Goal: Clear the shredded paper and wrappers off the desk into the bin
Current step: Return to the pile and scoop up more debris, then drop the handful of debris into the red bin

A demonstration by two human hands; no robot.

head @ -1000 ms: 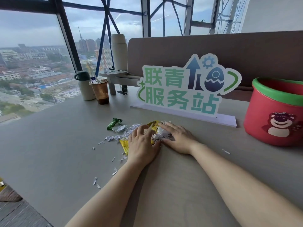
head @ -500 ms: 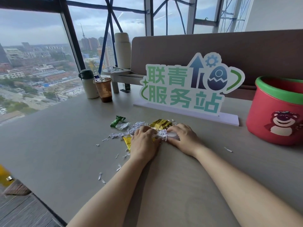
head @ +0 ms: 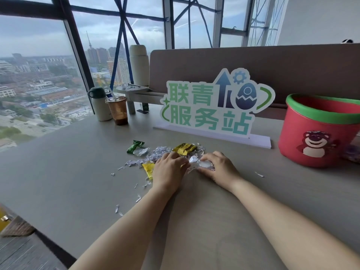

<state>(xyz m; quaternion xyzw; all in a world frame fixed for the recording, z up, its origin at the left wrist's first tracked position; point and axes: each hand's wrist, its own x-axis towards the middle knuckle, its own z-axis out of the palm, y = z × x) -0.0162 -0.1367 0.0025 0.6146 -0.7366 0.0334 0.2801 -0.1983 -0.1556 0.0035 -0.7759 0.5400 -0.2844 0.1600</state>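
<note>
Hands (head: 169, 168) (head: 218, 168) cup shredded paper (head: 155, 155), fingers curled round it, bin (head: 319, 131) right, sign (head: 210, 108) behind

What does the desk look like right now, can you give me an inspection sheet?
Surface: grey desk, scraps scattered left of centre.
Job's things: shredded paper, yellow wrappers, green wrapper; red bin at right, upright.
Clutter: sign, cup, flask.
Grips: left hand and right hand cupped over the pile, gathering it; nothing lifted.
Cables: nothing seen.
Surroundings: window with city view, brown divider.
</note>
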